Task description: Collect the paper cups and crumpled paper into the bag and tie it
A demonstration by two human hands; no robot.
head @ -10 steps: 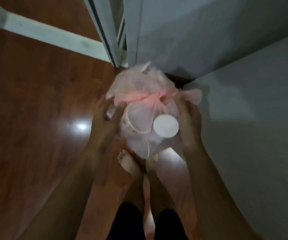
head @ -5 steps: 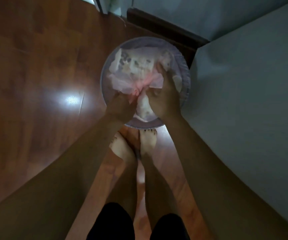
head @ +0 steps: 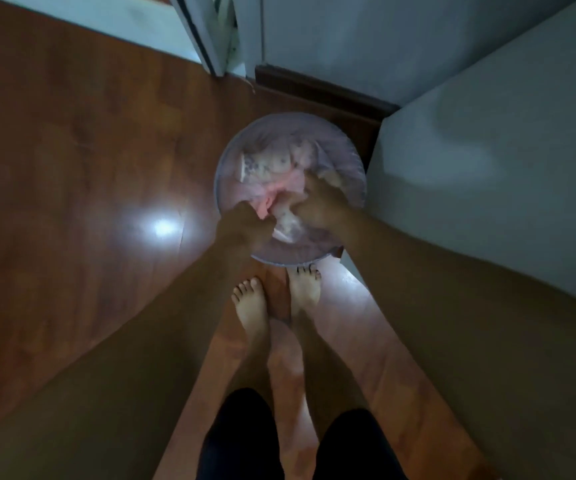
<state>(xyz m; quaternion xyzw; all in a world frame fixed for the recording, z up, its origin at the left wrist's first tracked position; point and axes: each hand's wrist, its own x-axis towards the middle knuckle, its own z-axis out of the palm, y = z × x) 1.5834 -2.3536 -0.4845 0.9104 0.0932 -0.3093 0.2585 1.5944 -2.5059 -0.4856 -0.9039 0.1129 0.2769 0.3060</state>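
The tied pink bag (head: 281, 188) with paper cups and crumpled paper showing through it lies inside a round grey bin (head: 234, 157) on the floor. My left hand (head: 241, 226) grips the bag's pink knot at the bin's near left side. My right hand (head: 321, 202) presses down on the bag's right side, fingers curled into the plastic. The lower part of the bag is hidden by both hands.
The bin stands in a corner, a grey wall (head: 487, 168) to its right and a dark skirting board (head: 317, 95) behind. A door frame (head: 206, 39) is at the back. My bare feet (head: 272, 299) stand just in front of the bin on the wooden floor (head: 71, 168).
A second ago I held the bag up in the air between both hands. Since then it went down into the bin, and both hands now push lower on it.
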